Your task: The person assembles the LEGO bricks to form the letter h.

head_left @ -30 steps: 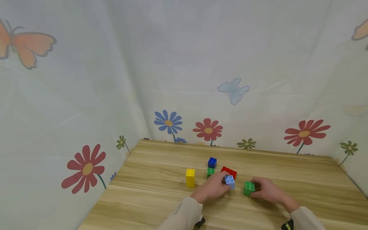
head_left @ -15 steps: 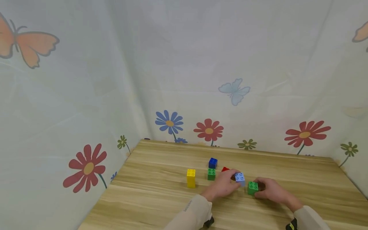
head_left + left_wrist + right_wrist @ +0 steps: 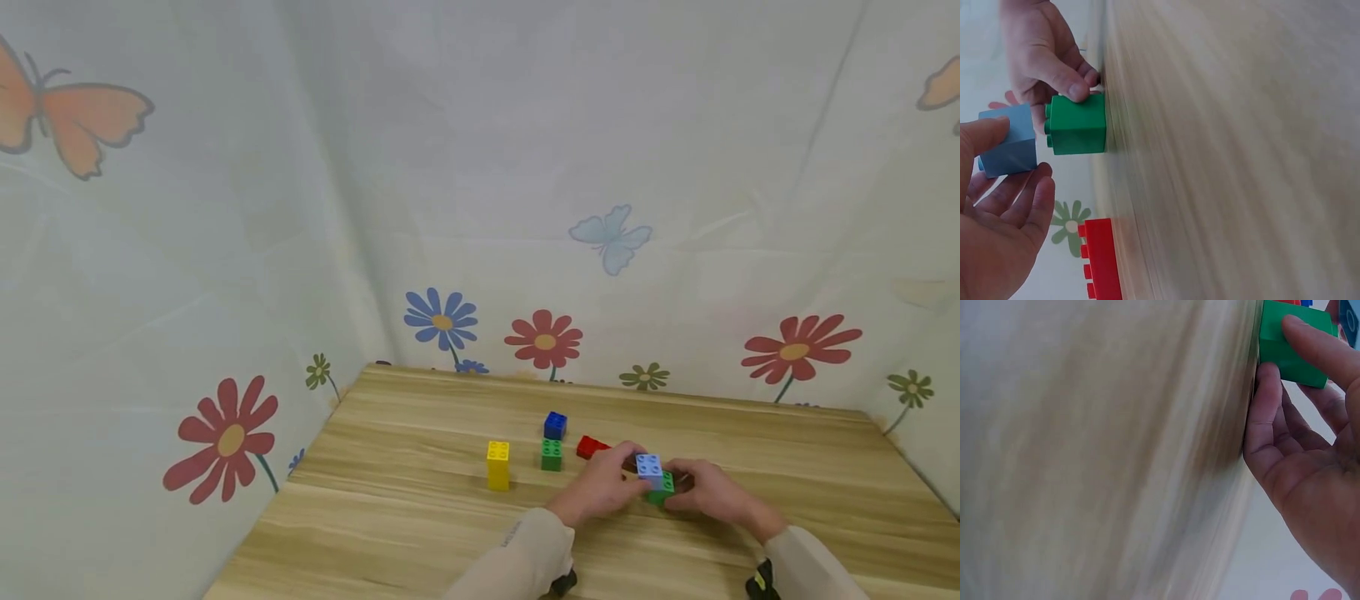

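Observation:
My left hand [image 3: 602, 487] pinches a light blue toy building block [image 3: 1012, 140] between thumb and fingers. In the left wrist view that block is held off the table, over the studs of a green block [image 3: 1077, 124], with a small gap between the two. The green block stands on the table, and my right hand [image 3: 716, 496] grips it by thumb and fingers from the right. In the head view the light blue block partly covers the green one. A flat red block [image 3: 1102, 257] lies on the table just beyond my left hand, which hides part of it in the head view.
Left of the hands, a tall yellow block [image 3: 498, 466], a second green block [image 3: 551, 455] and a dark blue block [image 3: 555, 425] stand on the wooden table [image 3: 405, 508]. A printed curtain [image 3: 480, 167] hangs behind the table and along its sides.
My left hand has carried the light blue block rightward, from beside the green block to above it. More of the second green block shows. My right hand has stayed almost in place on its green block.

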{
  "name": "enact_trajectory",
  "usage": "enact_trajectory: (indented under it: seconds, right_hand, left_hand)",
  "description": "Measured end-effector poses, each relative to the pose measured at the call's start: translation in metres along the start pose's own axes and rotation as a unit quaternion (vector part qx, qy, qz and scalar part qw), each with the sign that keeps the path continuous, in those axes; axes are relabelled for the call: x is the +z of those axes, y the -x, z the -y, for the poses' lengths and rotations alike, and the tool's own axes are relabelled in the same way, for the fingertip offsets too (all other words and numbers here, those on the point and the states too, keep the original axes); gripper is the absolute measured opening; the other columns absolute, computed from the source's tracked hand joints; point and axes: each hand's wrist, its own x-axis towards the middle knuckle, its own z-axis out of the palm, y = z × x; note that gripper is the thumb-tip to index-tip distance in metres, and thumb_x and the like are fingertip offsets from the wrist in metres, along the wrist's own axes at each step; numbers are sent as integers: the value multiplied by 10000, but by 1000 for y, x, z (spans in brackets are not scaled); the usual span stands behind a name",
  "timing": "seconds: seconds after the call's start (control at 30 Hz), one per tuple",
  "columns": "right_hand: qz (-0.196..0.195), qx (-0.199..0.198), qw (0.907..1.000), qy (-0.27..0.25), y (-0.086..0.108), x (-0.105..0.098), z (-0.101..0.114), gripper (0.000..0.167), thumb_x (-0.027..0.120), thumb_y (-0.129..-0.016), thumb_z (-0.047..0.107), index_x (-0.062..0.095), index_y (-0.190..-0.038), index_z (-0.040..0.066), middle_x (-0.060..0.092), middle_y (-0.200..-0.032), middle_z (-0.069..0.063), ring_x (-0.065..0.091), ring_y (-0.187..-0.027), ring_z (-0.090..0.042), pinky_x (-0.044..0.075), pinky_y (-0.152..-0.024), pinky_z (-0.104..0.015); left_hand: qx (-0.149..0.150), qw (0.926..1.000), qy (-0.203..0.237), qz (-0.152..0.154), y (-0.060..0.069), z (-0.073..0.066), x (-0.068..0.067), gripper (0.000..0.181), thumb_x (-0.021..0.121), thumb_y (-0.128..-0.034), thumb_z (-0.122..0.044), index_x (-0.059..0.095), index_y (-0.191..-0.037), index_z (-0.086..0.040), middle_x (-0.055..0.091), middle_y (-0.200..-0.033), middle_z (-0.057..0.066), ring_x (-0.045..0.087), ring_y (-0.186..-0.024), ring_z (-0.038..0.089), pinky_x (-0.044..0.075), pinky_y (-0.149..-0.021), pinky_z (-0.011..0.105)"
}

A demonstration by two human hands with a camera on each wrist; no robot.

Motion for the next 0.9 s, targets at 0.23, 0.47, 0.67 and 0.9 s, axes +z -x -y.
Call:
enact_trajectory:
  seconds: [0.23, 0.47, 0.67, 0.9]
  right_hand:
    - [38, -87, 9999, -105, -3, 1, -1, 380, 770, -784, 135, 610, -1088, -29, 636, -988, -87, 598, -839, -174, 499, -671, -259]
    - [102, -41, 9996, -261, -2, -1, -2, 380, 762, -795, 138, 619, -1097, -43, 636, -957, -58, 560, -797, -136, 488, -639, -261]
    - [102, -43, 9996, -254, -4, -1, -5, 346, 757, -800, 147, 636, -1073, -26, 630, -916, -38, 544, -772, -121, 477, -634, -250]
    - [79, 56, 9997, -241, -4, -2, -5, 308, 740, -820, 176, 636, -1051, 0, 604, -872, -34, 522, -743, -132, 455, -612, -245]
  left_hand:
    - [-58, 9999, -83, 66, -5, -2, 6, 308, 674, -891, -237, 554, -1175, -241, 578, -1063, -146, 546, -957, 28, 469, -826, 212]
    - [33, 9997, -242, 52, -11, -3, 11, 302, 676, -888, -248, 562, -1168, -244, 581, -1055, -150, 546, -964, 22, 464, -833, 215]
    - [81, 9995, -301, -84, -16, -2, 13, 311, 676, -888, -231, 569, -1180, -229, 590, -1056, -134, 544, -946, 13, 473, -798, 207]
    - [123, 9992, -378, -68, -23, 0, 15, 333, 659, -901, -241, 565, -1220, -226, 585, -1102, -121, 538, -958, 19, 474, -806, 206]
